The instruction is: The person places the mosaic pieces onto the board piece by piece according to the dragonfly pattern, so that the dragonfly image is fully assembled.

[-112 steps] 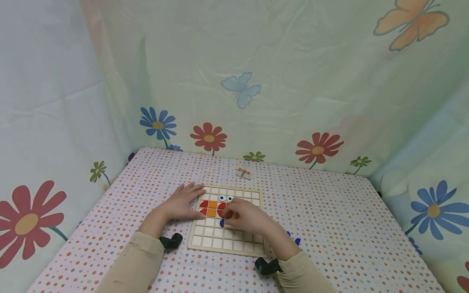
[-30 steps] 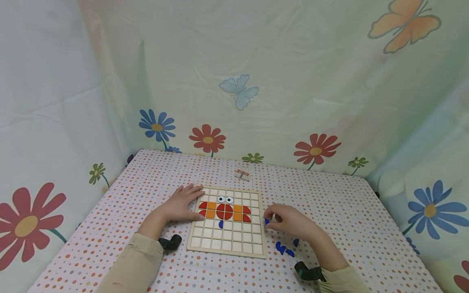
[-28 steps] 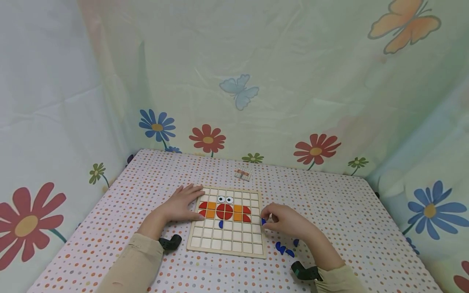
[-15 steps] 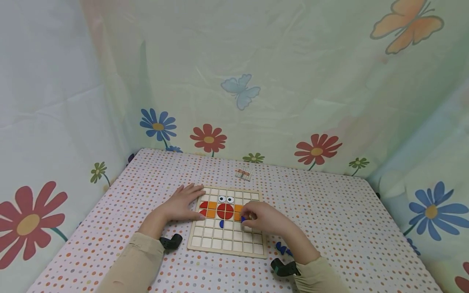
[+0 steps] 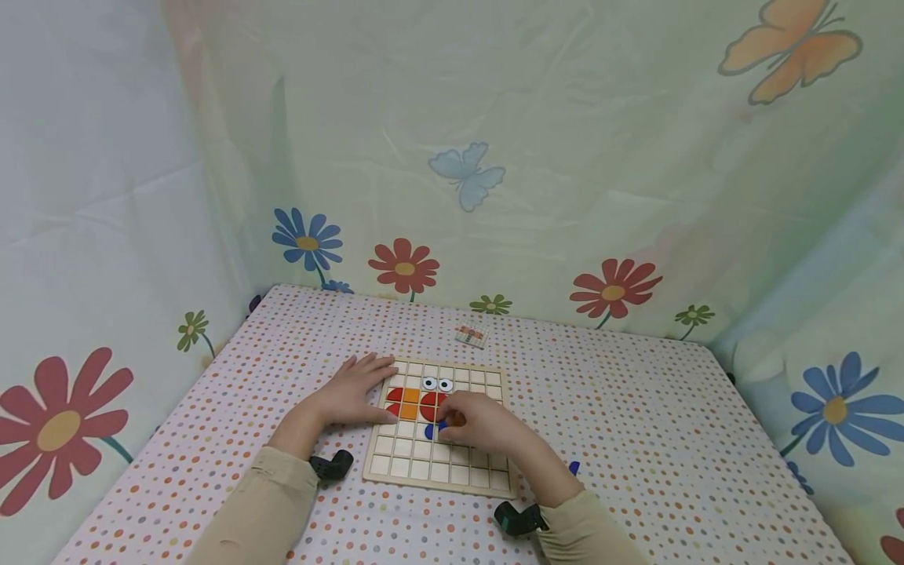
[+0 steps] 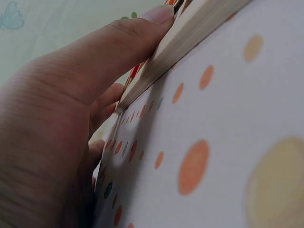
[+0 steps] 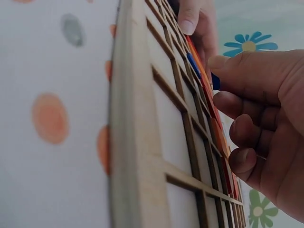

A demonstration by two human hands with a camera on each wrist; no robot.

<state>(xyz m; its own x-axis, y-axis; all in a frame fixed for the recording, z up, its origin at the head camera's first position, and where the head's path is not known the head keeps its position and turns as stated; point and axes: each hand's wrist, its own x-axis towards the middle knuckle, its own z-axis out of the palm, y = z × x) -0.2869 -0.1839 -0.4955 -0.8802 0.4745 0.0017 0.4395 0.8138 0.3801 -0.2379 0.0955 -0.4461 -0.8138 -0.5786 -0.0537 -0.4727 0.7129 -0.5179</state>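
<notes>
A wooden grid board [image 5: 438,474] lies on the dotted tabletop. My left hand [image 5: 344,395], fingers spread, rests at its left side, and in the left wrist view the thumb [image 6: 142,28] reaches over the board's edge. Thumb and forefinger of my right hand [image 5: 483,424] pinch a small blue tile [image 7: 216,81] over the board's middle. Just left of it, another blue tile [image 5: 428,431] sits in a cell below the red round-edged tiles [image 5: 428,406]. Orange square tiles [image 5: 410,396] and two eye tiles [image 5: 429,384] fill other cells. The right hand hides the cells behind it.
Behind the board lies a small patterned card [image 5: 472,335]. A loose blue tile [image 5: 574,468] shows beyond my right forearm. Each wrist carries a black camera [image 5: 519,519]. Flowered cloth [image 5: 508,235] hangs around the table.
My right hand has come left from beside the board, carrying the blue tile, to the cells below the red tiles. The left hand has stayed in place.
</notes>
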